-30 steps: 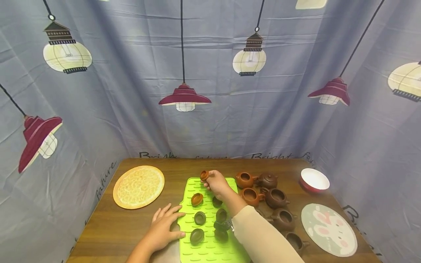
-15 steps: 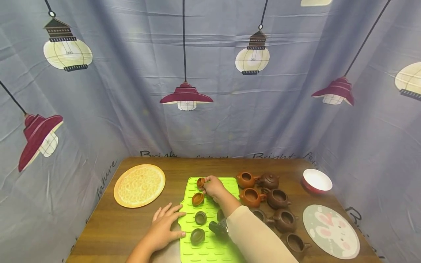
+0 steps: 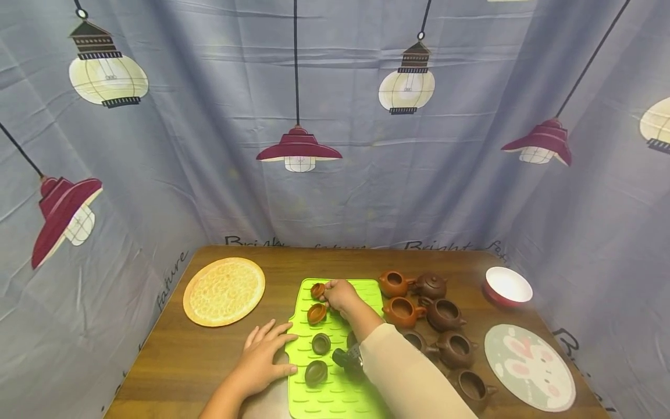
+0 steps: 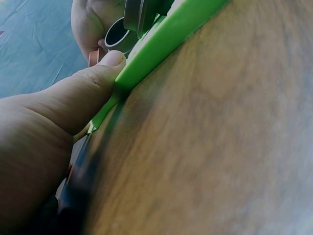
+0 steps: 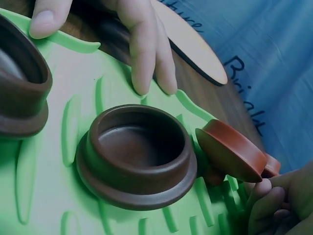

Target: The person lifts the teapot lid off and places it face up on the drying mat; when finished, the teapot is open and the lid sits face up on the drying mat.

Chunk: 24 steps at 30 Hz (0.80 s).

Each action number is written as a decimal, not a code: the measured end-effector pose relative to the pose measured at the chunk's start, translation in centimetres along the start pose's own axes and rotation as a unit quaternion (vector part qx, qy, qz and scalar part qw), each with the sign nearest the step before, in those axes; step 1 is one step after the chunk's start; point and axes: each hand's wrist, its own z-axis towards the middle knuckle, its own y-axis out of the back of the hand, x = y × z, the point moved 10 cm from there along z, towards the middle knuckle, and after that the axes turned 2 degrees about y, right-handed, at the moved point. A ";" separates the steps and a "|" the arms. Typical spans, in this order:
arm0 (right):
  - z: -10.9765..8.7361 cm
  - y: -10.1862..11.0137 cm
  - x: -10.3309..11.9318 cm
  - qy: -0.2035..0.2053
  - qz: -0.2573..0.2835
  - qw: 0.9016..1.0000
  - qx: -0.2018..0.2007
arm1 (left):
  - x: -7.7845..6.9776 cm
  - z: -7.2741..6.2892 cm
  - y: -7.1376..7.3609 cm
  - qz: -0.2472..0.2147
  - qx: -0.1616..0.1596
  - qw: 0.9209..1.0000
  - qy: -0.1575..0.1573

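My right hand (image 3: 342, 297) pinches a small orange-brown teapot lid (image 3: 317, 291) low over the far left part of a green ridged mat (image 3: 335, 400). A second orange-brown lid (image 3: 316, 313) lies just nearer, and in the right wrist view it partly covers the pinched one. Two dark brown lids (image 3: 321, 344) (image 3: 316, 373) rest inner side up in the same column. More dark lids lie partly hidden under my right wrist. With fingers spread and straight, my left hand (image 3: 262, 361) rests at the mat's left edge, its thumb (image 4: 105, 73) on the rim.
Right of the mat stand several lidless teapots, orange-brown (image 3: 400, 312) and dark brown (image 3: 445, 315), and one lidded dark teapot (image 3: 431, 285). Farther right are a red-and-white bowl (image 3: 508, 285) and a rabbit-print mat (image 3: 530, 368). A round yellow mat (image 3: 224, 292) lies left.
My right hand has brought the small orange-brown lid down and slightly nearer, onto the far left part of the green mat. My left hand has stayed at the mat's edge.
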 end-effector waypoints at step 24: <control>-1.0 1.3 0.6 0.029 0.002 0.997 -0.065 | 0.0 0.1 0.1 -0.003 0.006 1.000 0.008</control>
